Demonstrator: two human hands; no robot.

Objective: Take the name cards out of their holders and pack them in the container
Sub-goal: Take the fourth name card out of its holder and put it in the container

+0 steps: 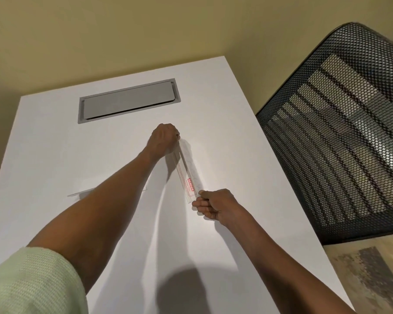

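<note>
The white counter (55,155) carries a clear holder (187,171), lying near its right side below a grey hatch (128,102). The left hand (164,139) clenches the holder's far end; the right hand (216,203) has its grip pinched on the near end, likely on the card. A skewed pull could crease the card. A mesh chair (340,132) crowds the right edge; another clear piece (82,192) lies left. No container is visible.

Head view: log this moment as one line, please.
left hand: grips far end of clear holder | right hand: pinches near end | holder: on white table | container: not seen
</note>
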